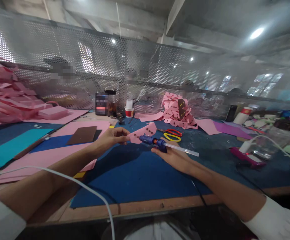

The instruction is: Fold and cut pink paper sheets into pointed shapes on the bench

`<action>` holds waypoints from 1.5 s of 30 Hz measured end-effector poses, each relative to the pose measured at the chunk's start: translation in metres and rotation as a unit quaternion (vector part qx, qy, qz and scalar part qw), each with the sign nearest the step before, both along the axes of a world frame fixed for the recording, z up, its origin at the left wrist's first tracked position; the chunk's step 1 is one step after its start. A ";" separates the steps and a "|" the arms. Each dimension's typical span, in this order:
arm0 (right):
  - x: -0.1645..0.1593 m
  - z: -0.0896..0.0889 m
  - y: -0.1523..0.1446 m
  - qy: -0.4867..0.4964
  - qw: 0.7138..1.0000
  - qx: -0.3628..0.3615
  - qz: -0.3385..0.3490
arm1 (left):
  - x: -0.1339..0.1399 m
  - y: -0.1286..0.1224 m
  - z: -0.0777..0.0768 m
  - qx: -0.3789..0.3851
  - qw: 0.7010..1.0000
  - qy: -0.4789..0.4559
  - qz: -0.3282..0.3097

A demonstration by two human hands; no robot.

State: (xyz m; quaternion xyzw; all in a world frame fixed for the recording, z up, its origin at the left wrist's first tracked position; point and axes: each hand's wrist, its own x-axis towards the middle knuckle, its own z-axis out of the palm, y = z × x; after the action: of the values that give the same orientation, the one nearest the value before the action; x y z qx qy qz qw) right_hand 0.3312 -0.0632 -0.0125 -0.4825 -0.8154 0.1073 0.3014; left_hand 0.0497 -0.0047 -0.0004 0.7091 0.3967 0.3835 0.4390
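Right grip (171, 155) grasps a blue glue gun (157, 142), nozzle at nine o'clock touching the pink paper piece (145, 131) pinched in the left grip (112, 137), above the blue surface (135, 180); scissors (173, 134) lie beyond.

You sat at a workbench (140, 208) whose wooden front edge ran along the bottom of the frame, its top covered by a dark blue mat (135, 180). Across the middle of the frame, behind the bench, a perforated metal screen (145, 66) stood from left to right, and through it you could see blurred windows (262, 85) at the right. Above it, in the upper part of the frame, grey concrete beams (175, 16) crossed the ceiling, with a bright ceiling lamp (257, 32) glowing at the upper right and smaller lights showing through the mesh.
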 end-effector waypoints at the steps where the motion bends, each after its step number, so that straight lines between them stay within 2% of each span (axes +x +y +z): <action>1: 0.000 0.000 0.000 0.002 1.000 0.000 0.000 | 0.000 0.000 0.000 -0.001 1.000 0.000 0.000; 11: 0.000 0.002 -0.002 0.044 0.999 -0.018 0.012 | -0.003 0.003 -0.003 -0.003 1.000 -0.007 0.004; 17: -0.002 0.010 -0.003 0.165 0.976 -0.138 0.036 | -0.005 0.007 -0.006 -0.010 1.000 -0.016 0.006; 21: -0.002 0.013 -0.001 0.230 0.954 -0.180 0.072 | -0.005 0.007 -0.006 -0.015 1.000 -0.024 0.008; 24: 0.000 0.012 0.003 0.310 0.918 -0.226 0.101 | -0.006 0.006 -0.005 -0.021 0.999 -0.030 0.007; 27: 0.004 0.015 0.006 0.404 0.855 -0.293 0.143 | -0.008 0.006 -0.004 -0.031 0.999 -0.037 0.015; 29: 0.009 0.020 0.007 0.436 0.822 -0.325 0.169 | -0.009 0.007 -0.003 -0.037 0.998 -0.041 0.024; 32: 0.018 0.029 0.009 0.466 0.798 -0.330 0.195 | -0.012 0.010 -0.003 -0.045 0.997 -0.046 0.034; 38: 0.034 0.047 0.013 0.494 0.790 -0.302 0.204 | -0.023 0.016 0.001 -0.040 0.996 -0.043 0.070; 45: 0.056 0.062 0.019 0.465 0.828 -0.240 0.199 | -0.045 0.022 0.009 -0.048 0.985 -0.001 0.163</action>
State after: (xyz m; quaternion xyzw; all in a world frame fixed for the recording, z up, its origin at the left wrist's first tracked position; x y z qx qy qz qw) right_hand 0.3870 -0.0439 0.0496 -0.2597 -0.6055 0.5693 0.4918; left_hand 0.0050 0.0170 0.0085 0.6126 0.5244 0.4314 0.4045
